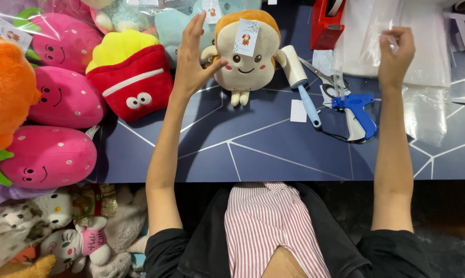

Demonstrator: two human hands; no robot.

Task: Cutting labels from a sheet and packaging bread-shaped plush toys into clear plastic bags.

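A tan toast-shaped plush toy [247, 54] is steadied by the open left hand [194, 54]; a clear plastic bag [392, 44] is pinched by the right hand [395, 51], best opened wide first.

The orange plush [6, 87] is cut off by the left edge, and the red tape dispenser [327, 23] and the pale blue plush [173, 23] run off the top edge. The left hand [196, 54] hides the toast plush's [247, 51] near arm, and the hang tag [246, 36] on its forehead is too small to make out. Whether the right hand's [395, 54] grip pinches one clear plastic bag [392, 38] or several cannot be told.
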